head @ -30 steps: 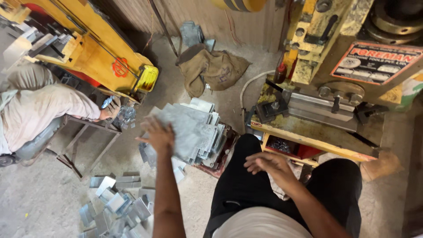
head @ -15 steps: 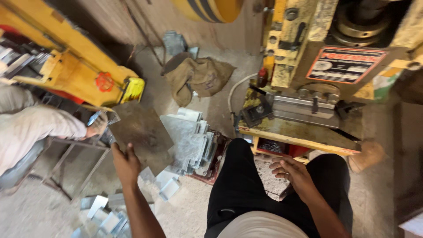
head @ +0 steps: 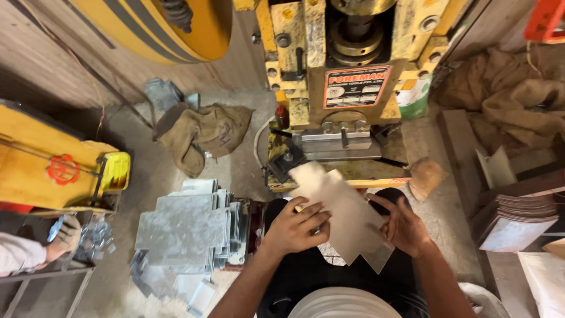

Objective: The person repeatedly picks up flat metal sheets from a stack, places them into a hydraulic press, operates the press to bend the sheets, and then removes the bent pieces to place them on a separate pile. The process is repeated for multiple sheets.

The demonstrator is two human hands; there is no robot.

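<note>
Gripping a metal sheet (head: 344,215) over the lap, both hands are closed on it: the left hand (head: 296,227) on its left edge, the right hand (head: 406,227) on its right. Just ahead stands the yellow press (head: 347,76). A stack of sheets (head: 188,227) lies on the floor (head: 159,171) to the left.

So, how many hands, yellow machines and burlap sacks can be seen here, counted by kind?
Hands: 3, the left hand and right hand on one metal sheet, plus a co-worker's hand.
Yellow machines: 2, press and.
Burlap sacks: 2, and.
Total: 7.
</note>
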